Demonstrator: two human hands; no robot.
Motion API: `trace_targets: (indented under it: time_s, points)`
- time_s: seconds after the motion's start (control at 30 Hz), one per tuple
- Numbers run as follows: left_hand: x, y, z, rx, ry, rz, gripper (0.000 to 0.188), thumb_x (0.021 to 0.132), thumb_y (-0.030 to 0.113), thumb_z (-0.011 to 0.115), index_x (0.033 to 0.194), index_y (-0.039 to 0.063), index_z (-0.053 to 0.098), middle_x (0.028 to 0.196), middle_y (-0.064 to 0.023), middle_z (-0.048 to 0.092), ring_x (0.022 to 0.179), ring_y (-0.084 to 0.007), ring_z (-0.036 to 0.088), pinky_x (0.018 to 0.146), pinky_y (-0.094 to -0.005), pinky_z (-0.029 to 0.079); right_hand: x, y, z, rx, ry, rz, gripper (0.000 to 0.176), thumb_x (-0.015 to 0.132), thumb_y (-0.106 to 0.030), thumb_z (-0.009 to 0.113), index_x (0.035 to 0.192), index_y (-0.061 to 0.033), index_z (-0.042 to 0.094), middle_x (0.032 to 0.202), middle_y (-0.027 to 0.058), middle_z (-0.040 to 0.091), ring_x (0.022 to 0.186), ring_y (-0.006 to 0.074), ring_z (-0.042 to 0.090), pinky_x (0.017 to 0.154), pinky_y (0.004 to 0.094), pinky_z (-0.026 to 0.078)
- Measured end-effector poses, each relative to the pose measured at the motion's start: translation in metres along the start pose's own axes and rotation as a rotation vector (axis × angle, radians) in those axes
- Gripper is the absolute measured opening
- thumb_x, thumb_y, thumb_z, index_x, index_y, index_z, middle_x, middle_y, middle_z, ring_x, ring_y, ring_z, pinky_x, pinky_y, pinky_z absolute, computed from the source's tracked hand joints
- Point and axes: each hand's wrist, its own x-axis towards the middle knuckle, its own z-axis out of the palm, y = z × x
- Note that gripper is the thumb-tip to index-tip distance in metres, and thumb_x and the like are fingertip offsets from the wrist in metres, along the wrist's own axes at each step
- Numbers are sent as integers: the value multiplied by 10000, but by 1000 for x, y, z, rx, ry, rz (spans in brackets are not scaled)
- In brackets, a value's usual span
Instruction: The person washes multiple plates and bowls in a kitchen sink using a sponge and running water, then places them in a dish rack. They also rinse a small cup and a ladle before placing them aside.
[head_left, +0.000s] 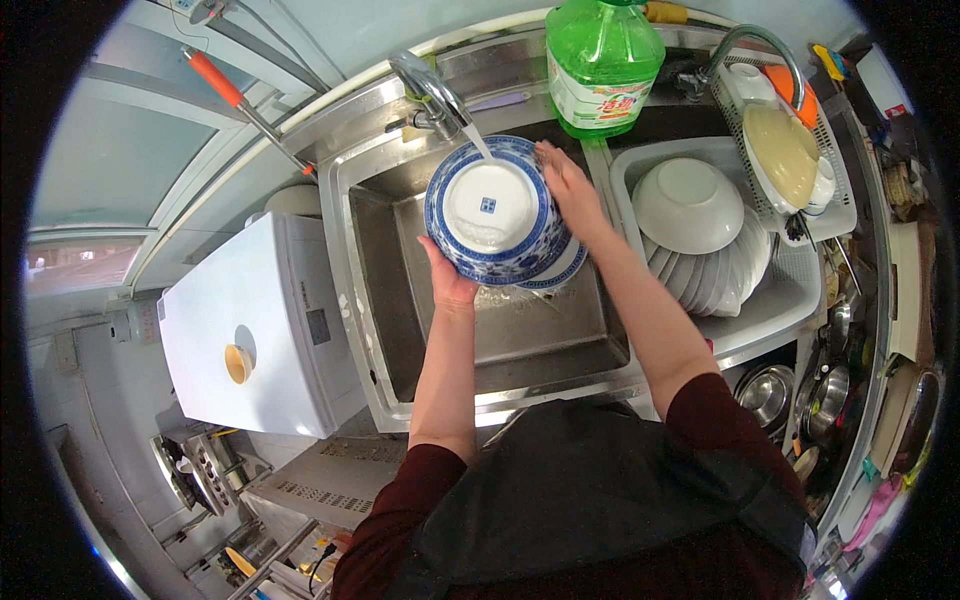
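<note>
Over a stainless steel sink (540, 330), a large blue-and-white porcelain bowl (491, 210) is held with its base facing the camera. Water from the chrome faucet (431, 82) runs onto its upper edge. My left hand (450, 277) grips the bowl's lower left side, and my right hand (568, 187) holds its right side; the fingertips of both are partly hidden or blurred. Below the bowl, partly covered by it, another blue-rimmed white dish (566, 268) shows in the sink.
A green detergent jug (604, 75) stands behind the sink. To the right, a white plastic basin (795, 300) holds an upturned white bowl (688, 204) and stacked plates (712, 277). Beyond is a dish rack (844, 187). On the left, a white appliance (225, 307) bears a small yellow cup (238, 364).
</note>
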Motion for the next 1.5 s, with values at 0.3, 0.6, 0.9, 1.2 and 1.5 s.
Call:
trace_targets:
  time_s: [0.3, 0.6, 0.9, 1.2, 1.5]
  points:
    - [25, -10, -12, 148, 55, -44, 765, 928, 694, 337, 1438, 130, 425, 1424, -77, 497, 1283, -292, 485, 1064, -466, 418, -18, -29, -15, 917, 14, 598, 489, 982, -447, 535, 1198, -11, 583, 1077, 83, 668, 906, 154, 643, 821, 329, 532]
    - [71, 4, 31, 340, -31, -32, 460, 992, 362, 538, 1276, 0, 544, 1181, -127, 651, 1043, -231, 644, 897, -365, 536, -40, 28, -33, 1157, 403, 806, 481, 984, -469, 510, 1212, -55, 605, 1143, 83, 678, 987, 218, 654, 891, 404, 520]
    - [27, -30, -12, 238, 310, -38, 550, 993, 439, 494, 1366, 34, 495, 1293, -100, 606, 1149, -266, 602, 970, -423, 506, -69, -31, -13, 786, 350, 731, 635, 947, -445, 596, 1292, 84, 519, 1169, 130, 636, 1019, 203, 612, 926, 351, 475]
    - [32, -148, 96, 762, -265, -137, 645, 943, 354, 607, 1426, -19, 402, 1394, -160, 473, 1264, -259, 468, 1081, -352, 349, -142, -13, -153, 1163, 840, 578, 587, 996, -538, 418, 1388, -105, 471, 1364, 74, 548, 1235, 264, 532, 1051, 451, 415]
    - [29, -221, 138, 1244, -524, 67, 989, 854, 359, 733, 1524, -21, 114, 1535, -218, 267, 1420, -293, 285, 1148, -370, 270, -128, 20, -188, 1070, 1011, 390, 584, 1006, -514, 410, 1396, -82, 452, 1387, 86, 524, 1229, 274, 535, 1050, 461, 425]
